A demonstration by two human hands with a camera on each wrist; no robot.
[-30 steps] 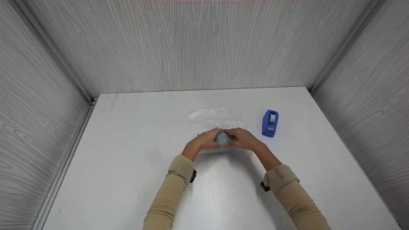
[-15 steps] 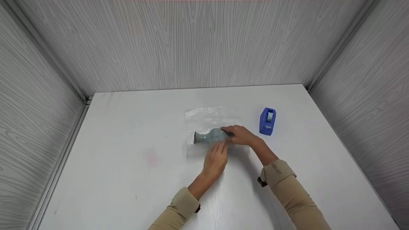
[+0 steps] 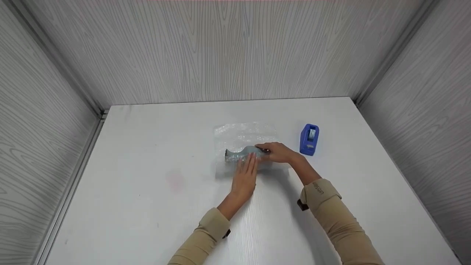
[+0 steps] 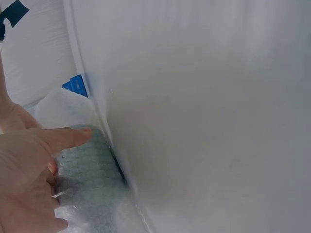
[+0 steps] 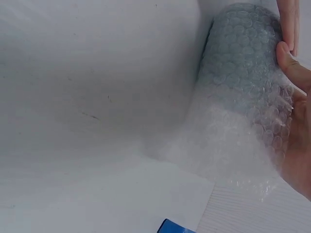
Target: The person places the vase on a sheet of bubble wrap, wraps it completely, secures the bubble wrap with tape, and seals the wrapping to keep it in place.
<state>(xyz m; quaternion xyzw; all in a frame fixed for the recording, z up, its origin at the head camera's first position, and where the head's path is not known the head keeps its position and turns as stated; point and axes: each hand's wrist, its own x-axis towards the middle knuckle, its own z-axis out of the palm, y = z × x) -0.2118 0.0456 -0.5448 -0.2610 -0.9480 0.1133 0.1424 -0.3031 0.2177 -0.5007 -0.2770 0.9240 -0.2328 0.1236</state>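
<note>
A pale blue-green vase lies on its side on a sheet of clear bubble wrap, its mouth to the left. The near part of the sheet is folded up against the vase; bubbles cover its side in the right wrist view. My left hand presses this layer with straight fingers, at the vase's middle. At the vase's right end, my right hand holds it, thumb on the near side and fingers over the far side. The left wrist view also shows the wrapped side beneath the left hand.
A blue tape dispenser stands on the white table, to the right of the bubble wrap. Grey wood-grain panels enclose the table at the back and both sides.
My left hand left the vase's left side, came round to the near side and now presses bubble wrap against it. My right hand stayed at the right end.
</note>
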